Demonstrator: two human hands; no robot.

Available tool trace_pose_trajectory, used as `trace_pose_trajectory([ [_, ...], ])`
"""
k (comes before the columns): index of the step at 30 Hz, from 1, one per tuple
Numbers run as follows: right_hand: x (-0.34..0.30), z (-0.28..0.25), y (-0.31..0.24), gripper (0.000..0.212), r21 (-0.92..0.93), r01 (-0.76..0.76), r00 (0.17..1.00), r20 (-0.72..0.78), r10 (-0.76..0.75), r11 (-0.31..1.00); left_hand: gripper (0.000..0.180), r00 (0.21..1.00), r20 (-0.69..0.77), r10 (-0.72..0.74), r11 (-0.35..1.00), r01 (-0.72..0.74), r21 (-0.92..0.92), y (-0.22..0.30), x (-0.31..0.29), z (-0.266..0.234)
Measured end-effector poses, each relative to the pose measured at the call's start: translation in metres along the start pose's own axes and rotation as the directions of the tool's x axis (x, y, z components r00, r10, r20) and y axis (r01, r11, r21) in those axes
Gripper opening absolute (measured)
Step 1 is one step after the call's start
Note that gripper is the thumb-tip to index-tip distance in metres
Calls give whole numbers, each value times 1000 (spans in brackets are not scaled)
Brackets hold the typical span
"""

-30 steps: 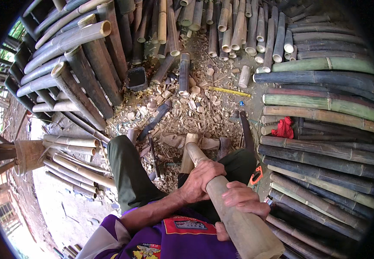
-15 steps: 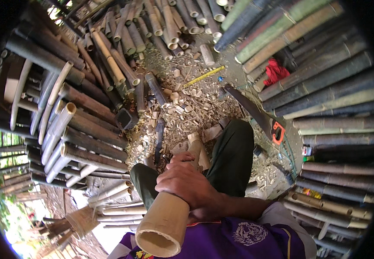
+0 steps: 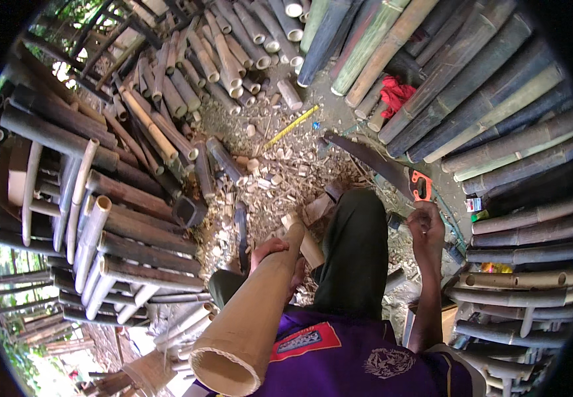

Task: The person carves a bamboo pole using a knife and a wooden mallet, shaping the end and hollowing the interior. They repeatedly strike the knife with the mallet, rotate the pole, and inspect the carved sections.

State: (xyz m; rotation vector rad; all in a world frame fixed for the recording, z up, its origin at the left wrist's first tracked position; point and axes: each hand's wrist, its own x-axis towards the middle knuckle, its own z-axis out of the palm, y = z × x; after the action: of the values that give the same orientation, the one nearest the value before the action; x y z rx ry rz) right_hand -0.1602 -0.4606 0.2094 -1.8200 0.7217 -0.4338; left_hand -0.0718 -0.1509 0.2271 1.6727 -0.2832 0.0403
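A long pale bamboo tube (image 3: 254, 301) slants across my lap, its wide hollow end near my chest and its narrower end pointing away over the shavings. My left hand (image 3: 274, 250) is closed around its farther part; the tube hides some of the fingers. My right hand (image 3: 426, 225) is off the tube, beyond my right knee, with loosely bent fingers and nothing held. Its fingertips are right at the orange handle (image 3: 422, 184) of a handsaw; whether they touch it I cannot tell. The saw's dark blade (image 3: 372, 159) lies on the ground, pointing away to the left.
Wood chips and shavings (image 3: 276, 188) cover the ground ahead. A yellow measuring tape (image 3: 291, 127) lies farther off. Stacked bamboo poles line the left (image 3: 147, 228) and right (image 3: 485, 99) sides. Cut tubes (image 3: 217, 59) are piled at the back. A red cloth (image 3: 396, 96) rests among the right poles.
My right hand has left the bamboo tube and moved right to the saw handle. The left hand stays on the tube, which now shows along more of its length.
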Motion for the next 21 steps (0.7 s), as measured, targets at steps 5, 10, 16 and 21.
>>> trace_pose_trajectory([
  [5, -15, 33, -7, 24, 99, 41, 992, 114, -53, 994, 65, 993, 107, 52, 994, -62, 91, 4, 0, 0],
  [10, 5, 84, -30, 37, 328, 140, 838, 463, -288, 934, 56, 986, 166, -18, 968, 59, -244, 27, 6, 6],
  [16, -1, 138, -84, 82, 480, 466, 457, 589, -666, 744, 73, 989, 144, -29, 988, 50, -143, -63, -4, -13],
  [21, -8, 173, -104, 108, 536, 385, 355, 666, -656, 751, 71, 915, -245, 321, 945, -293, 144, -70, 1, 17],
])
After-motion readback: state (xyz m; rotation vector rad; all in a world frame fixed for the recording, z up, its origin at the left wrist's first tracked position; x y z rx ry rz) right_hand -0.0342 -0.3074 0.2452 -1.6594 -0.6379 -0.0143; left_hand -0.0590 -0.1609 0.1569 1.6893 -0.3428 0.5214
